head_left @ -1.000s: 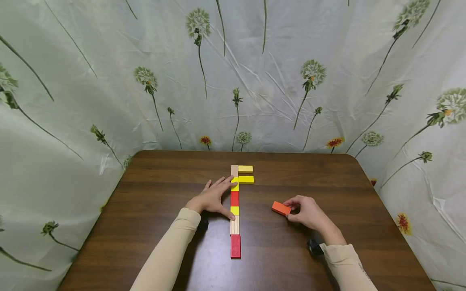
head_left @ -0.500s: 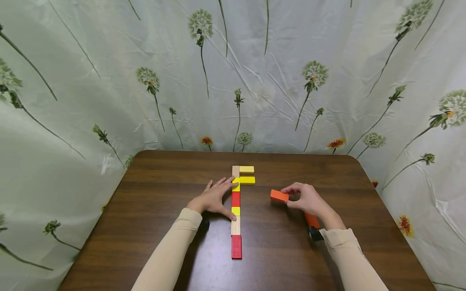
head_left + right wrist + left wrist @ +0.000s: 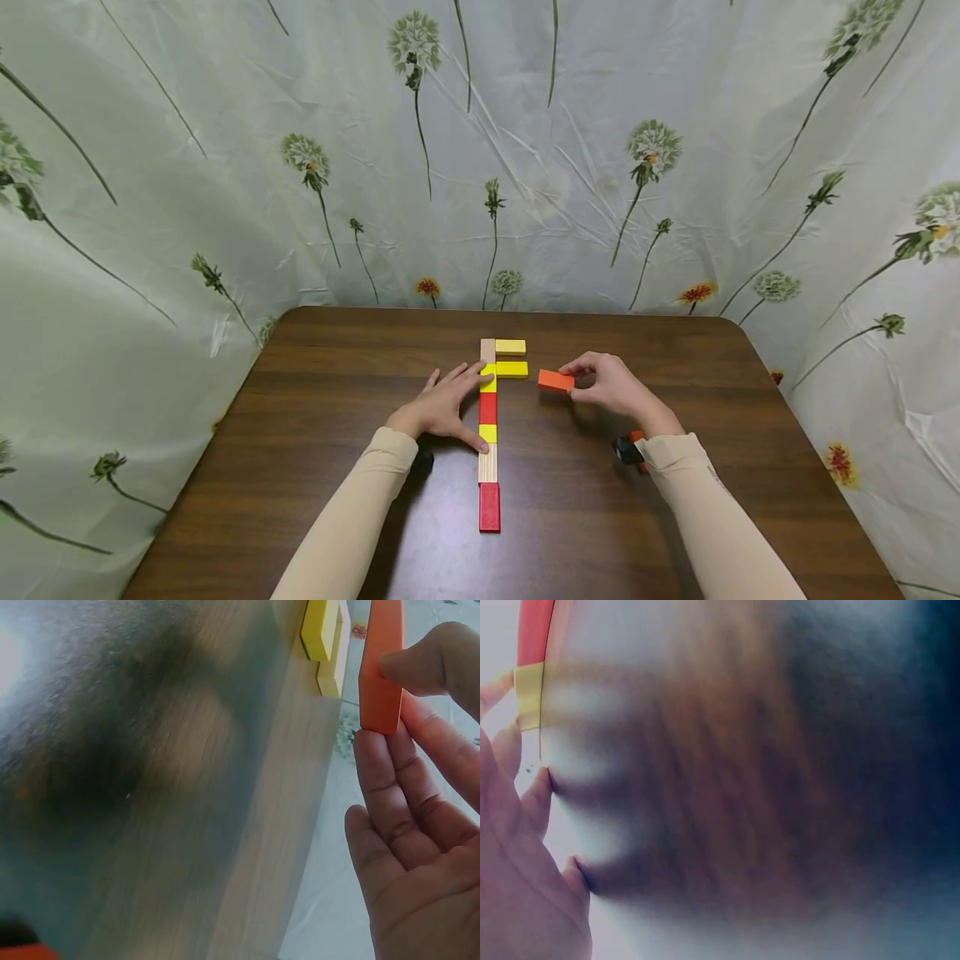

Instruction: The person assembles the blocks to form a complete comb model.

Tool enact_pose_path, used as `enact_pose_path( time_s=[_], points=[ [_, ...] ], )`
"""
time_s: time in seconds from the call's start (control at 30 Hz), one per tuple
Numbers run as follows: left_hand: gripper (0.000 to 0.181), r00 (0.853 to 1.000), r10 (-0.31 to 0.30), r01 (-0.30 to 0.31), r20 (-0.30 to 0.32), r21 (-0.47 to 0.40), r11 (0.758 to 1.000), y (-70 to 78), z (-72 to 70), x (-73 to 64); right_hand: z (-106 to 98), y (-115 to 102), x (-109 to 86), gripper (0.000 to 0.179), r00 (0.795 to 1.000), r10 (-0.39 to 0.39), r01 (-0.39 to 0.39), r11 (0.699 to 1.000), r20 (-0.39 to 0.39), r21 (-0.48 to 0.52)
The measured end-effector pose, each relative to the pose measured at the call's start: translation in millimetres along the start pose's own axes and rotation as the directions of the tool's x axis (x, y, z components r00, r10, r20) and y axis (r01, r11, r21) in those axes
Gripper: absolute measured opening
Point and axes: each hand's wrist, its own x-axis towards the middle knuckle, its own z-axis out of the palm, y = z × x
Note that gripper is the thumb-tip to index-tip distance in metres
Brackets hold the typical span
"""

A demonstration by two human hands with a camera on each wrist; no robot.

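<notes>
My right hand (image 3: 611, 385) pinches an orange block (image 3: 556, 381) between thumb and fingertips; in the right wrist view the thumb presses one face of the orange block (image 3: 381, 675). It is held just right of a bright yellow block (image 3: 512, 370), apart from it. My left hand (image 3: 442, 410) spreads its fingers over a straight row of blocks. Its fingertips touch a yellow block (image 3: 488, 385) and its thumb tip touches a striped wooden block (image 3: 487, 467). A red block (image 3: 488, 408) and a small yellow block (image 3: 487, 433) lie between them.
A pale wooden block (image 3: 487, 348) heads the row, with a pale yellow block (image 3: 511, 347) on its right. A dark red block (image 3: 489, 508) ends it nearest me. Another orange block (image 3: 639, 450) is mostly hidden by my right wrist. Behind the brown table (image 3: 337, 367) hangs a flowered curtain (image 3: 540, 167).
My right hand has carried the orange block left and away from me, close to the bright yellow block. Another orange block has come into view beneath the right wrist. My left hand stays put.
</notes>
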Motion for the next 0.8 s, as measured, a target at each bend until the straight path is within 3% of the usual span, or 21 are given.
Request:
enact_pose_path(
  time_s=[0.4,0.8],
  points=[
    [0.118,1.0,-0.007,0.007,-0.006,-0.01,1.0,0.3,-0.7,-1.9,14.8,-7.0,28.2,0.037,0.998,0.01,-0.009,1.0,0.066,-0.022],
    [0.118,1.0,-0.011,0.011,0.006,-0.009,1.0,-0.3,-1.8,0.1,33.8,-16.2,42.2,0.037,0.996,0.038,-0.035,0.999,0.085,-0.028]
  ],
)
